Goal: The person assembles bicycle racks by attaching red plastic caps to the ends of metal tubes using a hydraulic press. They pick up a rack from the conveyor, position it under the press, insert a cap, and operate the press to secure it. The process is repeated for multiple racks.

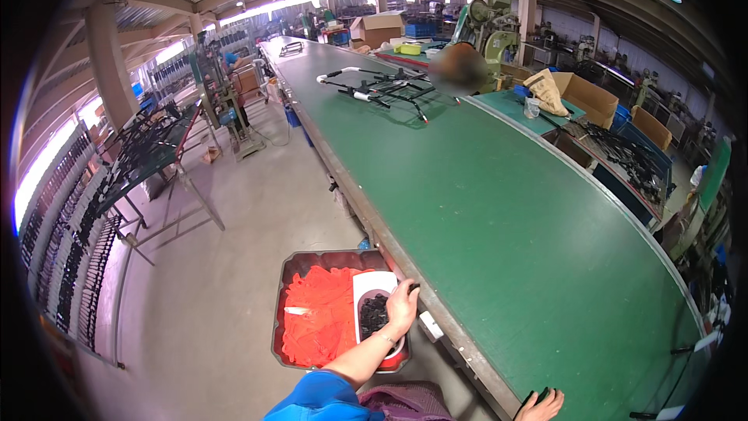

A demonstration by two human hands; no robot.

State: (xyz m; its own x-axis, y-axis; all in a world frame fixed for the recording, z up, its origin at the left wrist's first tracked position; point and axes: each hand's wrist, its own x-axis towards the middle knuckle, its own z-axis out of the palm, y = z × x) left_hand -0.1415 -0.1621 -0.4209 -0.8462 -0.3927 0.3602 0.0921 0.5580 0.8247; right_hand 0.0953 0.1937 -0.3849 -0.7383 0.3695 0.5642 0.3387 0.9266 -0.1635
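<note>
The left hand (402, 306) dips curled fingers into a white plastic tub of small black bits (372, 313), sitting in a red tray of orange pieces (321, 320) near the long green belt (499, 210), while the right hand (541, 405) rests open on the belt's near edge.

Bright window glare at left, fisheye-bent edges, dark vignetted rim.
</note>
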